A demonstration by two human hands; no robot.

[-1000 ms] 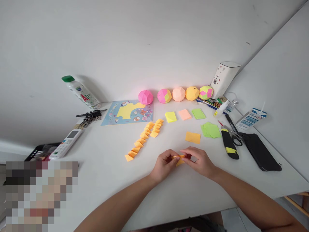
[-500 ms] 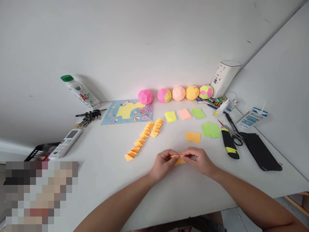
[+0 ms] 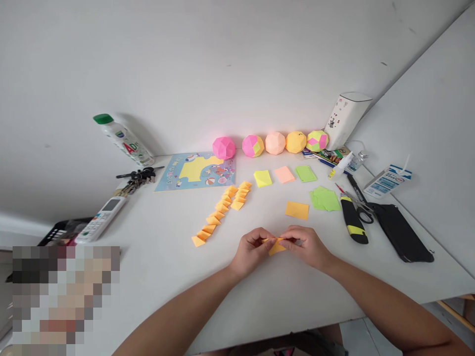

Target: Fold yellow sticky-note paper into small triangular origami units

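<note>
Fingers (image 3: 296,232) hide part of the orange paper (image 3: 277,248).

Reads "AD", large, red then green, on the white bottle (image 3: 128,144) near the far left corner of the surface (image 3: 166,267). Shows lettering too small to make out on the blue sheet (image 3: 168,179) along the far edge, the nozzle bottle (image 3: 338,169) and the carton (image 3: 386,182) near the right edge.

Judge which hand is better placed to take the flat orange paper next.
Probably the right hand: the flat orange paper lies just beyond it, the left hand is farther; both pinch another orange piece.
</note>
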